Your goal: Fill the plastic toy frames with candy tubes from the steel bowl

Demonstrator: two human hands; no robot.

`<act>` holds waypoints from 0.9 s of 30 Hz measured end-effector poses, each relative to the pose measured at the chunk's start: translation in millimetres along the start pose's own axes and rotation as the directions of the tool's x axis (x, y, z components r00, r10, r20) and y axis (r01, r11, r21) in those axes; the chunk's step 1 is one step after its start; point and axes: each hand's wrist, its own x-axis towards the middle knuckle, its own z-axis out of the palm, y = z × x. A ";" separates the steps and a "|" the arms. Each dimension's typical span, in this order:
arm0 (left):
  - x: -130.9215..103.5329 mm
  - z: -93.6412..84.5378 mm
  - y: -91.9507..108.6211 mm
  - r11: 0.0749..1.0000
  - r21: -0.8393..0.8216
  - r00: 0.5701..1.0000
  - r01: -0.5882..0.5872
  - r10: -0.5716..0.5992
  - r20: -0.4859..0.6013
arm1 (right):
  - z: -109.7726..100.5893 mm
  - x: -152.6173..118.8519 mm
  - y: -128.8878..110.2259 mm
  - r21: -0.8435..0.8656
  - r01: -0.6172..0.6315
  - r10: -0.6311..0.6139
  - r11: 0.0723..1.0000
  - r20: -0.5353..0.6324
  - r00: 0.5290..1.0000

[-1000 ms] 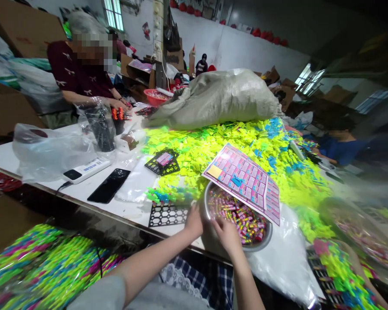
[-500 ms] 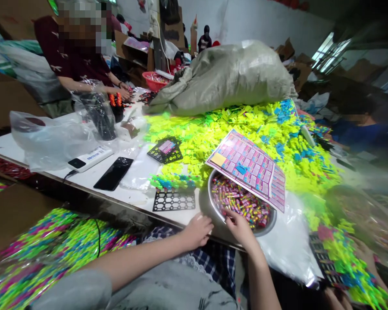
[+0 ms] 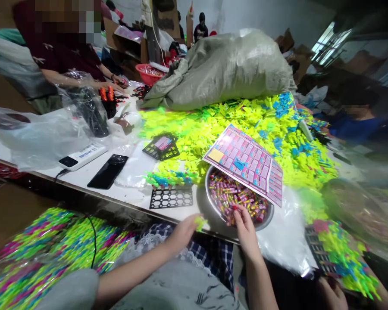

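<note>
My left hand [image 3: 185, 232] is closed on a small yellow-green plastic piece [image 3: 199, 223] at the table's front edge. Over the near rim of a metal bowl [image 3: 210, 196], the fingers of my right hand [image 3: 244, 219] pinch a small candy tube [image 3: 234, 207] with a red end. Many similar pink and yellow tubes [image 3: 226, 191] fill the bowl. A printed pink sheet [image 3: 242, 159] covers its far side, with a blue plastic piece [image 3: 239, 164] on top. Left of the bowl lies a black honeycomb grid [image 3: 171, 198], with a row of coloured pieces [image 3: 171, 178] along its far edge.
Yellow-green pieces [image 3: 194, 129] are heaped behind, under a large grey sack [image 3: 223, 69]. A phone [image 3: 107, 171], a power bank [image 3: 83, 156] and plastic bags lie left. A co-worker's hand [image 3: 333, 295] is at lower right beside another loaded grid; another person works at upper left.
A yellow-green piece now shows in my left hand, which has moved slightly left. My right hand has come up over the bowl, and a red-ended candy tube shows in its fingers.
</note>
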 end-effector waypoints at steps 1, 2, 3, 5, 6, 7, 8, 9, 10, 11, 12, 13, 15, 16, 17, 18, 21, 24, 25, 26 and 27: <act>-1.4 -0.9 8.4 0.982 -0.150 0.991 0.114 -0.124 -0.060 | 1.0 -3.5 -3.9 0.017 0.002 -0.003 1.000 0.038 0.999; -1.9 -1.1 17.3 0.938 -0.276 0.967 0.210 -0.241 -0.085 | 2.8 -6.5 -7.6 0.029 0.002 -0.004 1.000 0.076 0.997; -1.8 -0.7 26.1 0.882 -0.381 0.941 0.278 -0.330 -0.077 | 5.4 -9.0 -10.9 0.043 -0.004 -0.001 0.999 0.110 0.994; -0.8 0.8 41.4 0.786 -0.524 0.914 0.329 -0.404 -0.033 | 12.2 -12.7 -15.1 0.087 -0.039 0.024 0.995 0.172 0.985; -0.1 1.6 47.0 0.761 -0.564 0.916 0.321 -0.400 -0.018 | 15.9 -14.1 -15.7 0.112 -0.063 0.041 0.992 0.189 0.981; 0.4 2.3 50.8 0.754 -0.583 0.922 0.303 -0.386 -0.020 | 19.4 -15.5 -15.5 0.137 -0.086 0.058 0.987 0.196 0.979; 0.9 2.7 53.0 0.762 -0.583 0.929 0.282 -0.368 -0.031 | 22.5 -16.9 -14.4 0.160 -0.106 0.074 0.981 0.195 0.978; 1.3 2.7 53.7 0.782 -0.564 0.936 0.266 -0.350 -0.043 | 25.0 -18.3 -12.7 0.178 -0.123 0.089 0.976 0.188 0.978; 1.5 2.3 53.3 0.809 -0.529 0.941 0.257 -0.335 -0.055 | 27.0 -19.9 -10.7 0.194 -0.135 0.102 0.972 0.173 0.980; 1.8 1.5 52.1 0.838 -0.485 0.945 0.252 -0.320 -0.062 | 28.5 -21.7 -8.5 0.205 -0.147 0.117 0.968 0.152 0.981; 1.9 0.2 50.5 0.865 -0.437 0.949 0.249 -0.308 -0.069 | 29.6 -23.6 -6.6 0.211 -0.159 0.134 0.964 0.130 0.983; 1.9 -1.6 49.1 0.889 -0.386 0.953 0.246 -0.296 -0.073 | 30.6 -25.5 -5.0 0.214 -0.170 0.150 0.962 0.109 0.983; 1.6 -6.6 48.0 0.932 -0.275 0.963 0.234 -0.261 -0.066 | 32.6 -29.7 -3.5 0.214 -0.183 0.168 0.960 0.083 0.982; 1.4 -9.7 48.6 0.948 -0.223 0.970 0.227 -0.242 -0.040 | 33.9 -31.8 -3.7 0.221 -0.185 0.171 0.958 0.081 0.982; 1.2 -13.1 50.0 0.958 -0.179 0.974 0.223 -0.226 0.005 | 35.5 -33.8 -4.5 0.235 -0.188 0.172 0.954 0.085 0.981; 1.1 -16.6 52.0 0.965 -0.144 0.975 0.222 -0.215 0.062 | 37.4 -35.7 -5.7 0.257 -0.191 0.173 0.947 0.090 0.981; 1.9 -26.8 59.1 0.971 -0.091 0.952 0.223 -0.196 0.236 | 44.6 -40.3 -11.1 0.316 -0.214 0.193 0.924 0.099 0.976; 3.2 -36.2 62.8 0.980 -0.028 0.926 0.197 -0.176 0.333 | 52.2 -43.5 -16.7 0.318 -0.247 0.221 0.915 0.115 0.969; 3.6 -39.4 63.0 0.979 -0.004 0.907 0.206 -0.189 0.376 | 54.5 -44.5 -18.3 0.311 -0.256 0.223 0.915 0.138 0.965; 3.9 -42.7 63.1 0.976 0.025 0.876 0.218 -0.206 0.436 | 56.6 -45.4 -19.7 0.303 -0.262 0.219 0.916 0.169 0.961; 4.3 -46.1 63.1 0.974 0.055 0.836 0.219 -0.216 0.505 | 58.5 -46.3 -20.8 0.292 -0.267 0.214 0.918 0.201 0.956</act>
